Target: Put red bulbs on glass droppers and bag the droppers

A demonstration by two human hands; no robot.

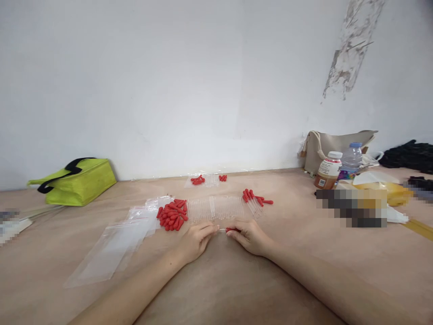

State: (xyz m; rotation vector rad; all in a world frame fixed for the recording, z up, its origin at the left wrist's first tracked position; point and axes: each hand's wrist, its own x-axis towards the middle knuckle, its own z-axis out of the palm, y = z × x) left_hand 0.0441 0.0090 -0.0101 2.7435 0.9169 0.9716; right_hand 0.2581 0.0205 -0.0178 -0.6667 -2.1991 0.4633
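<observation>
My left hand (pixel 199 239) pinches a thin clear dropper tube (pixel 222 230) lying crosswise between my hands. My right hand (pixel 249 235) grips a red rubber bulb (pixel 231 229) at the tube's right end; fingers partly hide where the two meet. Just beyond my hands lies a row of clear dropper tubes (pixel 230 207). A heap of red rubber bulbs (pixel 172 215) sits to the left of that row. On its right are several droppers with red bulbs fitted (pixel 252 201), and a few more bulbs beside them.
Clear zip bags (pixel 111 248) lie flat at left. Near the wall is a bag with more bulbs and tubes (pixel 211 180). A lime-green bag (pixel 81 183) stands far left. At right are a brown drink bottle (pixel 328 171), a clear bottle (pixel 352 158) and a beige bag (pixel 326 142).
</observation>
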